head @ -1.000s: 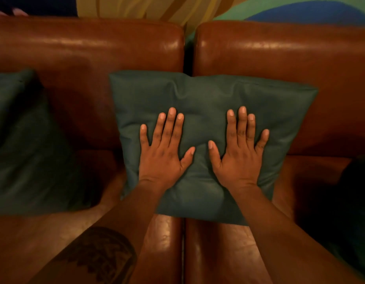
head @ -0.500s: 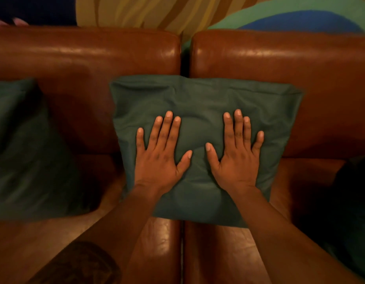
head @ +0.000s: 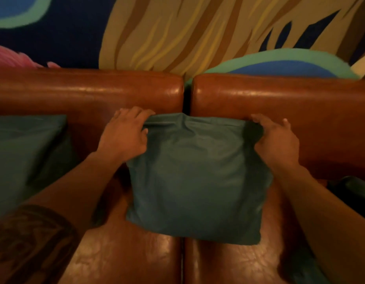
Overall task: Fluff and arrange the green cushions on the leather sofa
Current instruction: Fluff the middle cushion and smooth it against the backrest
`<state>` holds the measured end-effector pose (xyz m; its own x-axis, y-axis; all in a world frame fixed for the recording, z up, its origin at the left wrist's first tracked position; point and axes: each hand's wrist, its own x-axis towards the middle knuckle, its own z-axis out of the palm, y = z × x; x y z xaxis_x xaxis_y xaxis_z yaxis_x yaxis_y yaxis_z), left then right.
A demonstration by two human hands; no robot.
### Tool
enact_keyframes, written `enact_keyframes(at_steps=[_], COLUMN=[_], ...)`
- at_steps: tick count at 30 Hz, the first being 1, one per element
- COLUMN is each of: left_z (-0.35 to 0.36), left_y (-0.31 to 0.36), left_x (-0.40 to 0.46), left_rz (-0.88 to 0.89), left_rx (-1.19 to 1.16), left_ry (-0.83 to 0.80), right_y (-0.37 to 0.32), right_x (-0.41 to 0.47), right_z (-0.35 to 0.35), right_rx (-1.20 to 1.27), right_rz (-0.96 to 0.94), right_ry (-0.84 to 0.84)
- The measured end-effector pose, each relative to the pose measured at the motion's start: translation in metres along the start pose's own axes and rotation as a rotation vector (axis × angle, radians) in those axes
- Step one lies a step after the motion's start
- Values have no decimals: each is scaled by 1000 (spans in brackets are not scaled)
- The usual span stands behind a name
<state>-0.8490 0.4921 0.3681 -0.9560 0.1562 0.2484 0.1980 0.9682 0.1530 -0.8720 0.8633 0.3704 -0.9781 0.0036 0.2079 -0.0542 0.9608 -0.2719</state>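
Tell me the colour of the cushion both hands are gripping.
Dark green, plain with no pattern. The middle cushion shows clearly in the head view.

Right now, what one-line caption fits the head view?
Left hand and right hand grip the middle green cushion by its top corners against the brown leather sofa.

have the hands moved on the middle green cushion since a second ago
Yes. The left hand and right hand went from lying flat on the front of the middle green fabric cushion up to its top corners, gripping them against the brown leather sofa backrest.
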Motion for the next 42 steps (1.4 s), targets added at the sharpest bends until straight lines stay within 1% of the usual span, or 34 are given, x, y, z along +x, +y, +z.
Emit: enact_keyframes(at_steps=[3, 6, 9, 10, 12, 14, 17, 19, 22, 25, 28, 33, 35, 38, 40, 42], left_z=[0, 4, 5, 5, 4, 0, -6, -8, -9, -16, -23, -30, -32, -33, -34, -35], left_y=[-14, -26, -34, -36, -37, -38, -40, -40, -37, -44, -48, -35, -29, -22, -20, -17], left_x=[-12, -13, -9, -8, -6, -7, -11, -13, -13, -13, -12, -10, -11, -14, -13, -12], left_rz=[30, 57, -12, -25, -17, 7, -45, -63, -45, -83, -89, -110, -104, -153, -212, -224], left_rx=[-123, -206, -230, -235, -235, -225, -224, -217, -263, -347, -307, -185, -142, -176, -230, -248], left_ry=[35, 56, 76, 84, 98, 116, 132, 147, 151, 144, 117, 82, 92, 86, 78, 75], right_y=[19, 31, 46, 51, 58, 62, 67, 68, 70, 74, 75, 72, 71, 71, 74, 74], right_x=[-1, 2, 3, 3, 5, 8, 11, 9, 6, 9, 12, 9, 6, 0, -1, 0], right_z=[-2, 4, 11, 12, 12, 11, 5, -1, -5, -12, -15, -11, -8, -3, -1, -3], right_rx=[52, 60, 48, 80, 182, 236, 314, 418, 540, 711, 692, 660, 706, 687, 670, 654], right_rz=[-4, -87, -176, -188, -159, -83, 2, 11, 36, 143, 145, 177, 197, 195, 197, 202], right_ry=[19, 35, -58, -86, -95, -88, -64, -68, -68, -22, -16, 15, 32, 66, 53, 51])
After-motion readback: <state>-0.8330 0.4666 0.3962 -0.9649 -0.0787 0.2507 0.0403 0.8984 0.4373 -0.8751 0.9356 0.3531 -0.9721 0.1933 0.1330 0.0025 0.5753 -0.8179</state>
